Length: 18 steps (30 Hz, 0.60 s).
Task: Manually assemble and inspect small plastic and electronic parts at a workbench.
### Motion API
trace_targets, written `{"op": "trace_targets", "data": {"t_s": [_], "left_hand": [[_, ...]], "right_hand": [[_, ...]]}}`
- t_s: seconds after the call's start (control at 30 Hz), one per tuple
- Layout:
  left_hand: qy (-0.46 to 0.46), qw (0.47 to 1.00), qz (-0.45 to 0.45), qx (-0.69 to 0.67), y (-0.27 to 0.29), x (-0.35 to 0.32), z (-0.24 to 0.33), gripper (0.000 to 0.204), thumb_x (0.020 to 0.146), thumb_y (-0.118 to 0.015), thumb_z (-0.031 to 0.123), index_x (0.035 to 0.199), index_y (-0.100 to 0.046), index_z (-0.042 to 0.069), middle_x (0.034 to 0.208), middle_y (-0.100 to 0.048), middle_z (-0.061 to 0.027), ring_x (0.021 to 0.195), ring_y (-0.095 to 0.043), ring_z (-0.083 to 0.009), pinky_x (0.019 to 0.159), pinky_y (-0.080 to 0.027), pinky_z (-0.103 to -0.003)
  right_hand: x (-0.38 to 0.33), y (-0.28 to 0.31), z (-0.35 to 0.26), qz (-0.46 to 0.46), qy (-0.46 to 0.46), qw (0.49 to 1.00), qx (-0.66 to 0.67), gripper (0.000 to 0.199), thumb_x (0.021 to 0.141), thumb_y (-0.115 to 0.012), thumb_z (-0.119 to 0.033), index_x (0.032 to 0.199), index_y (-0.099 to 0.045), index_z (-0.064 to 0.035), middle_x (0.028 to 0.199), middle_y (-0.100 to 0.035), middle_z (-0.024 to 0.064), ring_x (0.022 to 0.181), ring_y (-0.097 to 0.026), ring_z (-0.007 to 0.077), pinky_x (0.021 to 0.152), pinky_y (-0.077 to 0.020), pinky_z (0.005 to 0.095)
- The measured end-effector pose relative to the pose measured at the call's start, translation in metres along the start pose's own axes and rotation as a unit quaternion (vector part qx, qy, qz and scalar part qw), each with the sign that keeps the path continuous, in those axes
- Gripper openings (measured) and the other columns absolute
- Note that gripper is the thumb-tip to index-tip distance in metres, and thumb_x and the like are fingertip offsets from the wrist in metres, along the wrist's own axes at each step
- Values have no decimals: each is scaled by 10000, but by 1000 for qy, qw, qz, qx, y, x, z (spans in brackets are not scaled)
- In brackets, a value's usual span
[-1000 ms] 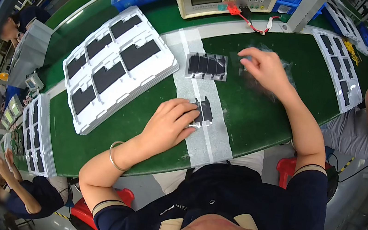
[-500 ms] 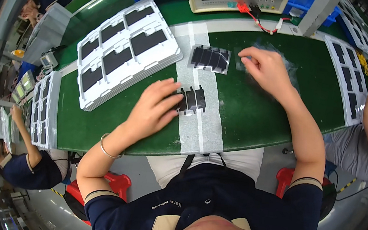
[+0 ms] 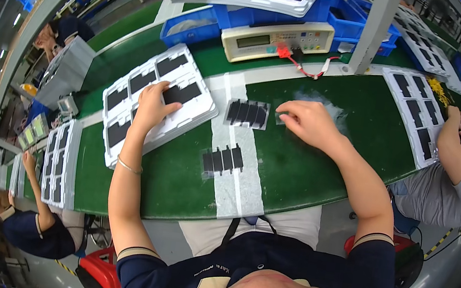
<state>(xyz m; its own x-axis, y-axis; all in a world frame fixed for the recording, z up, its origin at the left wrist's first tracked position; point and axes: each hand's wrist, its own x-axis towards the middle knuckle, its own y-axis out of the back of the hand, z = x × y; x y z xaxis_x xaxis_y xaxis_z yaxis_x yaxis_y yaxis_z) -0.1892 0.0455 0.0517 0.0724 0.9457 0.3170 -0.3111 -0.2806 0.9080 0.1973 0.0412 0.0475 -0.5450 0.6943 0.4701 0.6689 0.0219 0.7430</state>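
Observation:
My left hand (image 3: 154,107) is over the top white tray (image 3: 203,111) of a stack, thumb and fingers apart, touching or just above a flat black piece (image 3: 185,92) in one pocket. Whether it grips that piece is not visible. My right hand (image 3: 310,122) hovers above the green table with thumb and fingertips pinched together. What they hold, if anything, I cannot make out. Clear thin film (image 3: 335,112) lies beside and partly under it. Between my hands, a row of black strips (image 3: 248,114) under clear film sits on a pale paper band (image 3: 243,189). A second black strip row (image 3: 224,159) lies nearer me.
A beige bench meter (image 3: 276,40) with red leads stands at the back, beside a metal post (image 3: 374,35) and blue bins (image 3: 191,25). More white trays (image 3: 415,113) with black pieces are at the right, another stack (image 3: 61,162) at the left. Co-workers sit on both sides.
My left hand has left the nearer black strip row and moved left onto the tray stack. My right hand stays pinched near the clear film. The view has tilted up, showing more of the back.

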Motion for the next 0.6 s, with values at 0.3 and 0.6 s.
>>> {"op": "trace_targets", "data": {"t_s": [0.3,0.6], "left_hand": [[23,974,164,-153,14,-11,29,452,627,-754,-17,1044,-601,65,818,-524,-46,664,-511,-130,606,-469,-233],[140,751,-48,-644,-3,-55,98,242,752,-679,-10,978,-594,-14,852,-626,-56,783,-589,-107,718,-479,-227]], "right_hand": [[10,2,0,-25,-44,990,134,149,814,-583,-97,934,-639,-30,710,-599,63,623,-566,146,589,-453,270],[39,-19,-67,-58,-1,979,197,533,728,-714,-145,1210,-498,-72,1014,-556,75,898,-556,178,718,-446,263]]}}
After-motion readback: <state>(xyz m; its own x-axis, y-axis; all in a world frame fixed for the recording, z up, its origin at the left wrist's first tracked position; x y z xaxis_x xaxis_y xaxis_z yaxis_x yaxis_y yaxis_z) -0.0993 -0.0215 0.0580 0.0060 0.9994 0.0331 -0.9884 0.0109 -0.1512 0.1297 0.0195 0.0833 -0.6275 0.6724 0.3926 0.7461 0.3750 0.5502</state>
